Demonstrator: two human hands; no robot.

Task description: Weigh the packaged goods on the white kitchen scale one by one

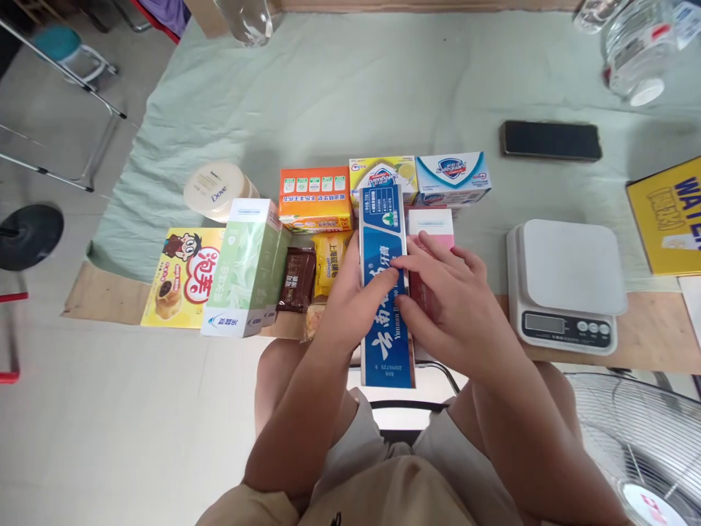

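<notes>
A long blue toothpaste box (388,351) is held up in front of me, over the table's front edge. My left hand (350,299) is closed around its left side, with the thumb across its front. My right hand (452,299) grips its right edge with index finger and thumb; the other fingers reach over a pink and white box (431,225) behind. Left of my hands lie a yellow snack packet (327,263), a dark brown packet (297,279) and a green and white box (244,267). Behind stand an orange box (315,191), a yellow soap box (382,166) and a blue-white soap box (453,175).
A kitchen scale (567,274) sits on the right, with a black phone (550,140) behind it. On the left are a Dove jar (216,188) and a yellow snack box (178,281). Clear bottles (640,58) lie at the back right; a fan (640,438) stands below the edge.
</notes>
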